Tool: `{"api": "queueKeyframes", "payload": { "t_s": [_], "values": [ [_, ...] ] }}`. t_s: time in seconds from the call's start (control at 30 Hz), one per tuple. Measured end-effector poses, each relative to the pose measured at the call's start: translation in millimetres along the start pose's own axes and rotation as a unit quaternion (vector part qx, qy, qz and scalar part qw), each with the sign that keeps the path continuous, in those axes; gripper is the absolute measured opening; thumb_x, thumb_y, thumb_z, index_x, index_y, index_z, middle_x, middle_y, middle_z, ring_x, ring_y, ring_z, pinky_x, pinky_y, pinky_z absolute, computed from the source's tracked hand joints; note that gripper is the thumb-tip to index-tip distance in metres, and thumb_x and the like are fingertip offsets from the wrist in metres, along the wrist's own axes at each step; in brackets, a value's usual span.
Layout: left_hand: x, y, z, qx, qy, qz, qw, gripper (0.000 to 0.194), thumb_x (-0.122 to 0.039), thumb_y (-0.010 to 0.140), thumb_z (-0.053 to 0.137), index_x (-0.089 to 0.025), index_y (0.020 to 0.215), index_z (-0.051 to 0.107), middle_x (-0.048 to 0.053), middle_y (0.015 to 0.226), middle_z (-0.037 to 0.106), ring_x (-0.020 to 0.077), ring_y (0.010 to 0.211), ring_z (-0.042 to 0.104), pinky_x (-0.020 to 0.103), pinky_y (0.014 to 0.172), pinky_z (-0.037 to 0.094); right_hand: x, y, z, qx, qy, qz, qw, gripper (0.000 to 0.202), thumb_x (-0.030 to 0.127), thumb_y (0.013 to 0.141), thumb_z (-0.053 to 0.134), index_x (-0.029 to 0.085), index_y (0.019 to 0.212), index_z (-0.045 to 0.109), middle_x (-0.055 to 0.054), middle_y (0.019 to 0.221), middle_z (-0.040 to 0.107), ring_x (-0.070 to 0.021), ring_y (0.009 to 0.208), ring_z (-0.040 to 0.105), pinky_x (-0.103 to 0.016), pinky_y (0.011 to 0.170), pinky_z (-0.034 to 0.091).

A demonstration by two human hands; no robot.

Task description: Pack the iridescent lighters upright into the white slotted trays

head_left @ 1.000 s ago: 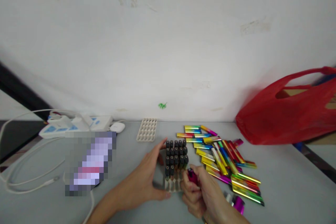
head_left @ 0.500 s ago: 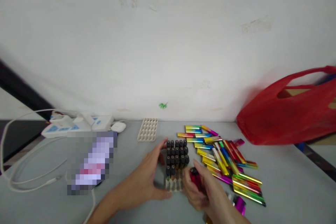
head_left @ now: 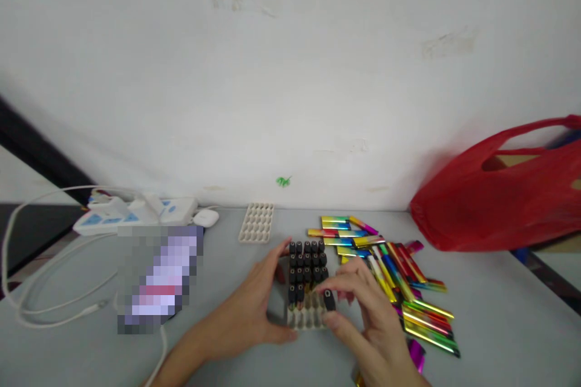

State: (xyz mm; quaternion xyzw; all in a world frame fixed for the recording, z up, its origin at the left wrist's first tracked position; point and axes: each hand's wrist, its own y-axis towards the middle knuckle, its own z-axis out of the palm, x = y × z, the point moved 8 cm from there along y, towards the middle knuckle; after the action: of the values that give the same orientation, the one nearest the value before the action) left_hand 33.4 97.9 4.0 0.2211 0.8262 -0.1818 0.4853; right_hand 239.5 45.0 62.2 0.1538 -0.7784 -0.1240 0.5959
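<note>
A pale tray with round pits [head_left: 299, 319] stands in front of me, several black-tipped sticks [head_left: 307, 259] upright in its far rows. My left hand [head_left: 254, 296] curls round the tray's left side, thumb at the near corner and fingertips at the far one. Over the tray's right edge, my right hand [head_left: 367, 320] pinches one black-tipped stick [head_left: 329, 300] between thumb and fingers, tip upward. Its lower part is hidden. Many shiny multicoloured sticks [head_left: 394, 266] lie heaped to the right of the tray.
A second pitted tray [head_left: 256, 222] lies near the wall. On the left are a power strip [head_left: 136, 214], a white charger [head_left: 206, 217], loose cables [head_left: 68, 320] and a blurred-out phone [head_left: 163, 278]. A red bag [head_left: 490, 199] stands at the far right.
My right hand has turned and moved up over the tray's right edge, bringing a black-tipped stick upright out of the palm into a fingertip pinch. My left hand stays put.
</note>
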Motion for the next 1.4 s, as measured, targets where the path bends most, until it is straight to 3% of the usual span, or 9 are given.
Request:
{"api": "queueKeyframes", "payload": {
  "t_s": [0.17, 0.33, 0.5, 0.67, 0.97, 1.1, 1.2, 1.27, 1.4],
  "values": [
    [0, 0, 0.8, 0.003, 0.004, 0.015, 1.0, 0.141, -0.025, 0.075, 0.101, -0.033, 0.182, 0.008, 0.016, 0.18, 0.038, 0.041, 0.153, 0.051, 0.061, 0.135, 0.036, 7, 4, 4, 0.02, -0.08, -0.03, 0.996, 0.014, 0.036, 0.108, 0.076, 0.03, 0.119, 0.082, -0.003, 0.09, 0.074, -0.0239, 0.084, 0.066, -0.034, 0.08, 0.054],
    [0, 2, 0.8, 0.002, 0.0, 0.015, 1.0, 0.143, -0.024, 0.074, 0.102, -0.035, 0.182, 0.01, 0.014, 0.184, 0.033, 0.0423, 0.16, 0.045, 0.062, 0.139, 0.03, 19, 1, 9, 0.018, -0.163, -0.11, 0.98, 0.021, 0.028, 0.111, 0.07, 0.029, 0.13, 0.078, -0.003, 0.096, 0.078, -0.0227, 0.088, 0.073, -0.034, 0.092, 0.06],
    [0, 3, -0.3, -0.001, -0.003, 0.009, 1.0, 0.144, -0.024, 0.071, 0.104, -0.033, 0.182, 0.012, 0.015, 0.184, 0.032, 0.0432, 0.16, 0.044, 0.062, 0.138, 0.032, 24, -1, 13, -0.004, -0.2, -0.168, 0.965, 0.028, 0.016, 0.104, 0.072, 0.025, 0.13, 0.075, -0.002, 0.093, 0.08, -0.0236, 0.089, 0.079, -0.04, 0.102, 0.061],
    [-1, 3, 0.2, 0.004, -0.006, 0.016, 1.0, 0.143, -0.025, 0.074, 0.103, -0.031, 0.182, 0.01, 0.016, 0.183, 0.035, 0.0429, 0.16, 0.046, 0.061, 0.138, 0.031, 22, 3, 18, 0.015, -0.187, -0.152, 0.97, 0.03, 0.011, 0.098, 0.071, 0.024, 0.124, 0.075, 0.0, 0.086, 0.079, -0.0218, 0.079, 0.075, -0.034, 0.078, 0.059],
    [1, 2, 0.2, 0.0, 0.008, 0.009, 1.0, 0.144, -0.024, 0.072, 0.103, -0.033, 0.183, 0.011, 0.014, 0.186, 0.03, 0.0439, 0.163, 0.041, 0.062, 0.14, 0.029, 7, 0, 16, -0.003, -0.175, -0.12, 0.977, 0.031, 0.015, 0.105, 0.071, 0.028, 0.133, 0.066, 0.004, 0.085, 0.072, -0.0182, 0.073, 0.069, -0.029, 0.072, 0.053],
    [5, 2, 1.0, 0.003, 0.012, 0.003, 1.0, 0.144, -0.025, 0.073, 0.103, -0.033, 0.182, 0.01, 0.015, 0.187, 0.027, 0.0429, 0.165, 0.038, 0.063, 0.141, 0.025, 11, 3, 10, -0.009, -0.16, -0.111, 0.981, 0.028, 0.016, 0.106, 0.068, 0.028, 0.131, 0.067, 0.004, 0.085, 0.071, -0.0172, 0.073, 0.067, -0.028, 0.072, 0.053],
    [7, 1, 0.7, 0.004, 0.011, 0.003, 1.0, 0.143, -0.024, 0.074, 0.102, -0.032, 0.182, 0.009, 0.015, 0.188, 0.025, 0.0428, 0.167, 0.035, 0.063, 0.142, 0.022, 22, 11, -2, 0.032, -0.161, -0.094, 0.982, 0.014, 0.017, 0.108, 0.064, 0.026, 0.115, 0.071, 0.002, 0.087, 0.072, -0.0168, 0.076, 0.069, -0.027, 0.069, 0.052],
    [6, 0, 0.2, 0.004, 0.013, 0.007, 1.0, 0.144, -0.024, 0.074, 0.102, -0.032, 0.183, 0.009, 0.015, 0.189, 0.022, 0.0433, 0.169, 0.031, 0.063, 0.142, 0.02, 30, 10, -10, 0.102, -0.188, -0.093, 0.972, 0.014, 0.015, 0.106, 0.063, 0.025, 0.102, 0.072, 0.001, 0.087, 0.072, -0.0175, 0.078, 0.069, -0.027, 0.07, 0.053],
    [4, -1, -0.3, 0.006, 0.016, -0.003, 1.0, 0.144, -0.024, 0.074, 0.101, -0.034, 0.183, 0.007, 0.015, 0.189, 0.023, 0.0427, 0.167, 0.037, 0.062, 0.141, 0.025, 23, -11, -29, 0.225, -0.276, -0.078, 0.931, 0.024, 0.007, 0.089, 0.078, 0.028, 0.101, 0.074, -0.001, 0.102, 0.077, -0.0239, 0.102, 0.075, -0.032, 0.088, 0.059]
  ]
}}
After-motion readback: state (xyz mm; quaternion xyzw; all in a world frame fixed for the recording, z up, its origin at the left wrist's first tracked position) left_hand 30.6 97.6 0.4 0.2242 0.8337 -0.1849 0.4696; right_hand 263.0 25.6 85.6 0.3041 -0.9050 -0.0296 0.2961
